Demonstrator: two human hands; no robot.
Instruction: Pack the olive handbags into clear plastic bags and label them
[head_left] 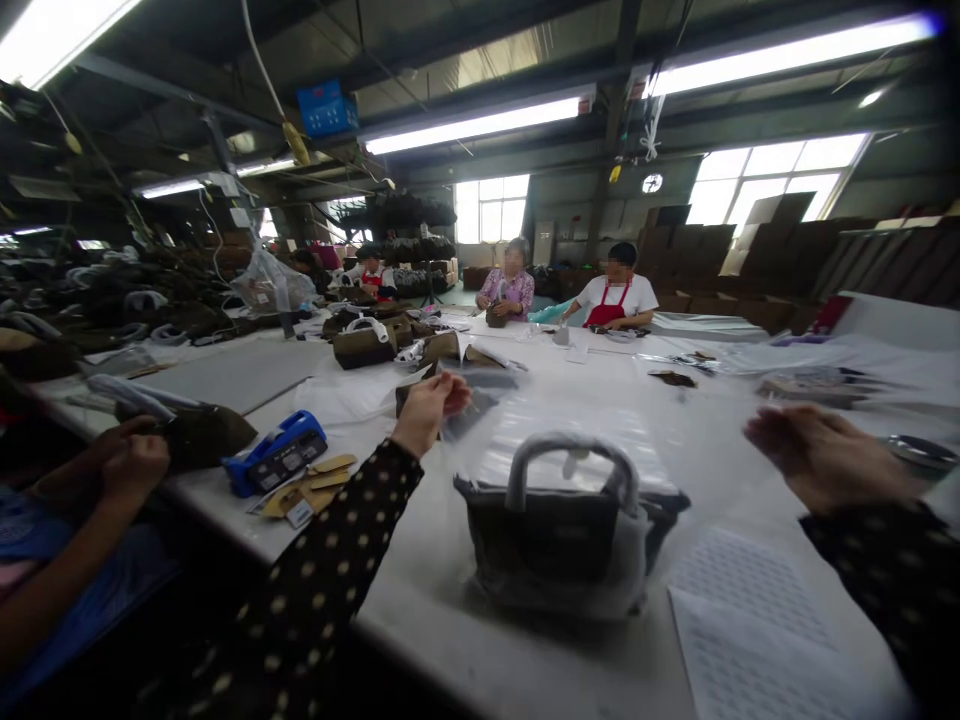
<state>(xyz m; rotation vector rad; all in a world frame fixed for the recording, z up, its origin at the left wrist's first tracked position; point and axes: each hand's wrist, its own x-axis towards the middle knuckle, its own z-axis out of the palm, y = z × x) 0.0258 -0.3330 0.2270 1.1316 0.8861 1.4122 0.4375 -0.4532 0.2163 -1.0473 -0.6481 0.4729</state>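
A dark handbag stands upright on the white table, its arched handle wrapped in pale covering. Thin clear plastic lies around its lower part. Behind the bag's left side, my left hand is raised with curled, closed fingers at the edge of a clear plastic sheet or bag. To the right, apart from the handbag, my right hand hovers above the table. Its fingers are blurred but look pressed together; what they hold, if anything, cannot be made out.
Printed sheets lie right of the handbag. At left are a blue device, brown tags and a nearby person's hands at another bag. More bags lie farther back, where co-workers sit.
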